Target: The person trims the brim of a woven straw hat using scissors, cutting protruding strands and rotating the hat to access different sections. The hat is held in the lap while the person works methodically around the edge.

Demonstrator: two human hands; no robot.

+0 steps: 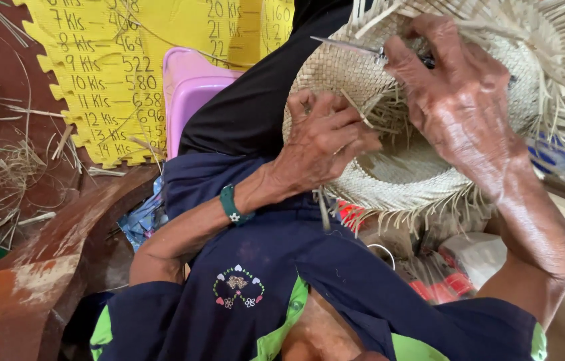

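Observation:
A pale woven straw hat [402, 167] with loose unwoven strands around its rim rests on my lap. My left hand [326, 140] pinches the hat's rim and a few straw strands at its left side; a green band circles that wrist. Above the hat's upper edge, my right hand [453, 100] is closed around a thin metal blade tool [352, 47], whose tip points left over the weave. The tool's handle is hidden inside the fingers.
A pink plastic stool [189, 93] and a yellow foam mat with handwriting [115, 73] lie ahead. Straw scraps [8, 167] litter the brown floor at left. A curved wooden armrest [48, 267] is lower left; packets [456, 267] sit under the hat.

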